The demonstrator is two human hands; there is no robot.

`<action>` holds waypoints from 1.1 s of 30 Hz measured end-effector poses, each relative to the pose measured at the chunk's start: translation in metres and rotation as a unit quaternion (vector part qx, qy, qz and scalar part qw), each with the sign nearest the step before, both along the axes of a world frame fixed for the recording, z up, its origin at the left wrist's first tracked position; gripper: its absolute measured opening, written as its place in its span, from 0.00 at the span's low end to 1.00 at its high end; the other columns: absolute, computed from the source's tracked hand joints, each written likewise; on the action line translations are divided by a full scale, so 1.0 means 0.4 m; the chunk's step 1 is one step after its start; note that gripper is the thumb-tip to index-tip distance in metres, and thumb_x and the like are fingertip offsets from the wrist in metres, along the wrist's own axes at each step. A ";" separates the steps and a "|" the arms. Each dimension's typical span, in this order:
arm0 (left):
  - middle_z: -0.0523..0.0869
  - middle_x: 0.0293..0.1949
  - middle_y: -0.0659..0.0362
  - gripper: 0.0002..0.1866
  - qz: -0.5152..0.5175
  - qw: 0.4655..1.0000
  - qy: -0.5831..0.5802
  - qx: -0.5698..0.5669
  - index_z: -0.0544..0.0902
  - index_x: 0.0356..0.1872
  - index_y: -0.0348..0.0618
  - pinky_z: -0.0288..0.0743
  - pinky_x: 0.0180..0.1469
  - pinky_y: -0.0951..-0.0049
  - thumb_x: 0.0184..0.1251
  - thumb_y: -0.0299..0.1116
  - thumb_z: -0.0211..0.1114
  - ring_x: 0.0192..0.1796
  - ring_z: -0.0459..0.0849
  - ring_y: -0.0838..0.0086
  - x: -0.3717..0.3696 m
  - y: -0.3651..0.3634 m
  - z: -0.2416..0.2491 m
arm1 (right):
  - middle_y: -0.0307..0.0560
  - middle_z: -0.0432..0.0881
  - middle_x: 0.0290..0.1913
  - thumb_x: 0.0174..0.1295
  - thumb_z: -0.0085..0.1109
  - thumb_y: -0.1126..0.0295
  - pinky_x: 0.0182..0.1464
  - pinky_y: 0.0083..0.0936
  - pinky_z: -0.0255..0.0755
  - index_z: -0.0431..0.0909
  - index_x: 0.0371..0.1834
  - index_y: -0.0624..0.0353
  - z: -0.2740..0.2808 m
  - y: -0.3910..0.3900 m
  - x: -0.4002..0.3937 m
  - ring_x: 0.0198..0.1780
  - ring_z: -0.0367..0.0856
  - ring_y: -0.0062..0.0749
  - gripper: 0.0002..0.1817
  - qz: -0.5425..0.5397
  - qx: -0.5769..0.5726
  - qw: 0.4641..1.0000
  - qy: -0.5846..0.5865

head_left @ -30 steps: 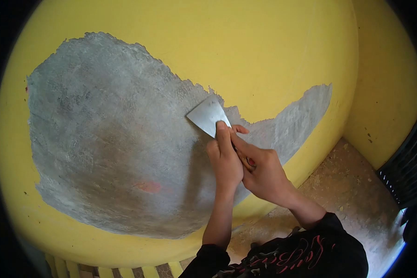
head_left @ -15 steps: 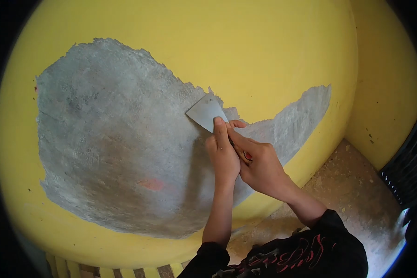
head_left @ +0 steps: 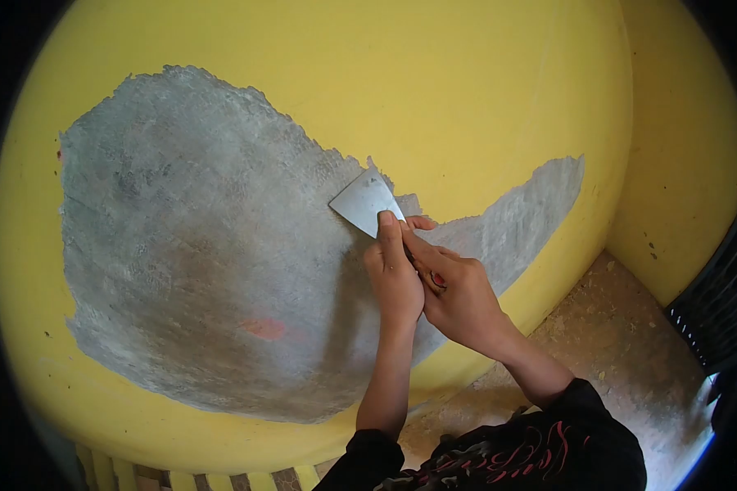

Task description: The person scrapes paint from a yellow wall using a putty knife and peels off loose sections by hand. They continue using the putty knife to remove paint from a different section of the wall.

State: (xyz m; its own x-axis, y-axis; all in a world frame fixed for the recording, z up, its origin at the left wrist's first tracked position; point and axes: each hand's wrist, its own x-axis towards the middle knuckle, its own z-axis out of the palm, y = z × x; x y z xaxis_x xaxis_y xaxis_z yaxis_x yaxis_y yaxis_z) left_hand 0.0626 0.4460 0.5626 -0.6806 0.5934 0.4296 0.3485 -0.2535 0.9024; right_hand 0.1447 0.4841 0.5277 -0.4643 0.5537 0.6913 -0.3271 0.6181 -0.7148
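A putty knife [head_left: 363, 201] with a wide metal blade lies against the wall, its blade over the bare grey patch [head_left: 196, 213] close to the ragged edge of the yellow paint [head_left: 483, 90]. My right hand [head_left: 460, 299] is closed around the handle, of which a dark and reddish bit shows between the fingers. Beside it, my left hand [head_left: 397, 278] is closed on the knife too, with its thumb at the base of the blade. Most of the handle is hidden by both hands.
Another yellow wall [head_left: 680, 123] meets this one at the right. Below it is a brown floor [head_left: 590, 344] scattered with specks. A dark slatted object [head_left: 716, 303] stands at the right edge. Yellow stripes [head_left: 221, 481] run along the bottom left.
The view has shifted very slightly. Both hands and the putty knife stay at nearly the same place on the wall, and the grey patch looks the same.
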 end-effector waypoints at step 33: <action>0.79 0.21 0.56 0.31 -0.020 0.999 -0.039 0.014 0.78 0.32 0.34 0.74 0.24 0.76 0.76 0.56 0.45 0.21 0.83 0.71 -0.011 -0.011 -0.011 | 0.57 0.84 0.38 0.52 0.59 0.81 0.40 0.36 0.77 0.69 0.67 0.56 -0.004 -0.015 -0.011 0.42 0.84 0.52 0.34 0.009 -0.004 1.000 0.027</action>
State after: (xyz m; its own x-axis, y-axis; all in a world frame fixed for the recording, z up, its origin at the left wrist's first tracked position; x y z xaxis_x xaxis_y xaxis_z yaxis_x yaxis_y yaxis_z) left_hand 0.0582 0.4415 0.5581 -0.6884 0.6099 0.3926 0.2665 -0.2908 0.9189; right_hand 0.1403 0.4780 0.5261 -0.4374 0.5511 0.7106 -0.3763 0.6055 -0.7012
